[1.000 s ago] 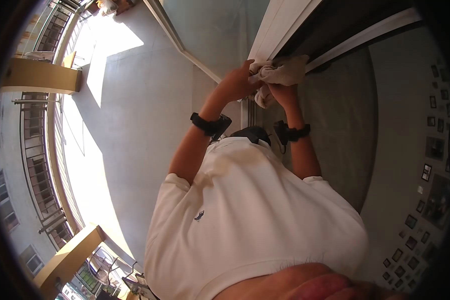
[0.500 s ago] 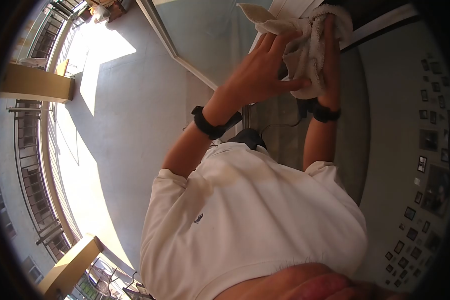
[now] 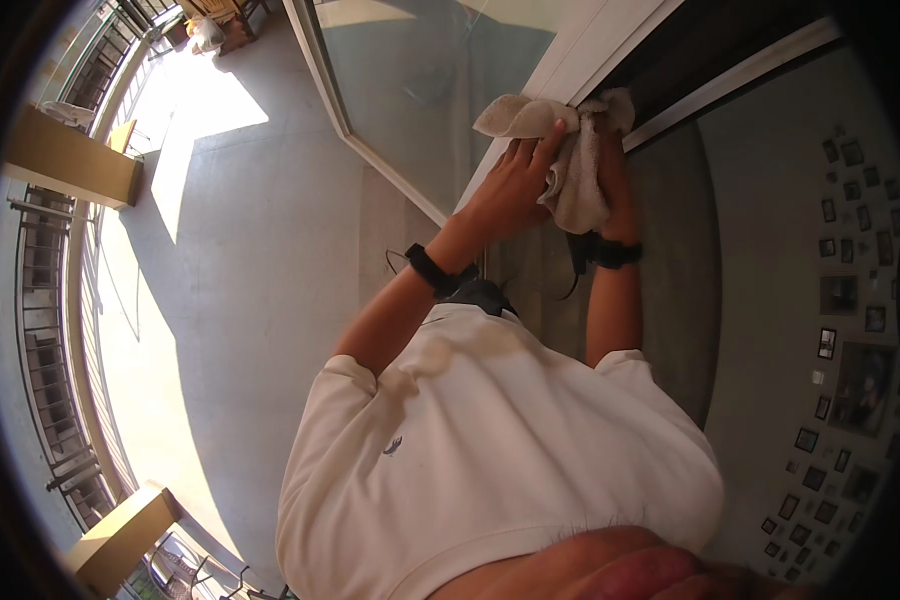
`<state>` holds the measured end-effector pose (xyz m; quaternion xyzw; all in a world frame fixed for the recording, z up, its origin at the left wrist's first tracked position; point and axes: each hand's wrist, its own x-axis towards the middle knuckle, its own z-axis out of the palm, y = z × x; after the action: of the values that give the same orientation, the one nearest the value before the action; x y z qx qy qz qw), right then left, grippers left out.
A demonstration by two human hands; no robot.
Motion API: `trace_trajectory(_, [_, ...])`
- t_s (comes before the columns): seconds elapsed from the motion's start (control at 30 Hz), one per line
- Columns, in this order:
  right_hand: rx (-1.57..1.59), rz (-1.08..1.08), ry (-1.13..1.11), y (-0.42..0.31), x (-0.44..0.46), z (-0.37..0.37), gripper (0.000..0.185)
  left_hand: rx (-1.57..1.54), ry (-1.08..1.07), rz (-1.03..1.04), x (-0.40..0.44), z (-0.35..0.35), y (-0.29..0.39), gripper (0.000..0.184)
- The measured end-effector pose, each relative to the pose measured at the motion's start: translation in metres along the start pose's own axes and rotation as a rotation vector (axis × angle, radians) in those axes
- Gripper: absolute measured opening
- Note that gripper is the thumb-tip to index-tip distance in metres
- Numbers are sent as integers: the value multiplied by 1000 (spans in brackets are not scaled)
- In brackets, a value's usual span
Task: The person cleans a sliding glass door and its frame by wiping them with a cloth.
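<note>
A cream towel (image 3: 577, 190) is bunched against the white door frame (image 3: 595, 45), one flap folded out to the left. My left hand (image 3: 513, 192) presses on the towel's left side, with its fingertips against the cloth. On the other side, my right hand (image 3: 613, 175) grips the towel, and its fingers are largely hidden by the folds. Both wrists wear black bands.
A glass panel (image 3: 425, 75) in a pale frame stands left of my hands. Small framed pictures (image 3: 840, 295) cover the wall at right. Beyond the sunlit floor (image 3: 270, 230), a railing (image 3: 45, 340) and yellow pillars (image 3: 75, 165) line the left.
Both hands and the towel have moved down and to the left along the door frame, nearer my body. More of the white frame shows above them.
</note>
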<state>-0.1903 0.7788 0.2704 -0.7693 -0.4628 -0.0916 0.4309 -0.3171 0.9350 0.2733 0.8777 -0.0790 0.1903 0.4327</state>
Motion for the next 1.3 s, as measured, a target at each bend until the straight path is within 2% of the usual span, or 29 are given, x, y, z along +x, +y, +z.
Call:
trace_trajectory(0.07, [-740, 45, -78, 54, 5, 14, 34, 1, 37, -2, -4, 0, -15, 106])
trace_trajectory(0.1, [-821, -30, 28, 50, 7, 17, 27, 32, 47, -6, -5, -1, -32, 106])
trace_trajectory(0.13, [-823, -36, 28, 34, 12, 14, 27, 64, 58, -11, -5, -2, -44, 105])
trace_trajectory(0.2, [-534, 415, 273, -14, 31, -4, 42, 52, 112, 0, -1, -6, -48, 103])
trace_trajectory(0.23, [-534, 413, 274, -29, 41, -11, 42, 43, 170, 57, 5, -11, -44, 101])
trace_trajectory(0.3, [-506, 224, 615, -53, 59, -25, 58, 31, 222, 110, 16, -23, -28, 100])
trace_trajectory(0.4, [-535, 203, 601, -72, 79, -46, 53, 12, 262, 221, 39, -41, 1, 99])
trace_trajectory(0.43, [-505, 347, 509, -73, 85, -50, 56, 17, 282, 269, 46, -44, 6, 98])
trace_trajectory(0.47, [-508, 350, 510, -71, 85, -49, 56, 21, 303, 316, 51, -43, 7, 97])
trace_trajectory(0.57, [-360, 401, 491, -57, 83, -41, 54, 182, 276, 277, 56, -34, -2, 94])
trace_trajectory(0.7, [-337, 456, 374, -25, 62, -22, 49, 44, 325, 268, 45, -7, -37, 96])
trace_trajectory(0.73, [-381, 484, 329, -19, 57, -17, 47, -3, 281, 176, 39, -2, -42, 99])
trace_trajectory(0.77, [-416, 485, 327, -13, 51, -11, 58, -49, 238, 86, 33, 3, -46, 102])
trace_trajectory(0.83, [-378, 397, 357, 9, 35, 5, 57, -41, 254, 87, 25, 12, -54, 104])
trace_trajectory(0.9, [-376, 505, 263, 11, 32, 9, 56, -34, 266, 91, 22, 19, -61, 106])
trace_trajectory(1.0, [-408, 520, 184, 13, 21, 19, 56, -127, 230, -1, 23, 24, -67, 107])
trace_trajectory(1.07, [-328, 554, 136, 14, 16, 22, 55, -244, 194, -268, 24, 26, -72, 98])
trace_trajectory(1.2, [-328, 519, 21, 27, -4, 32, 49, -196, 253, -224, 16, 53, -109, 84])
trace_trajectory(1.27, [38, 159, 336, -1, 4, 30, 42, -219, 229, -353, 18, 42, -96, 67])
trace_trajectory(1.3, [41, 165, 335, -14, 9, 19, 42, -218, 226, -358, 21, 36, -86, 67])
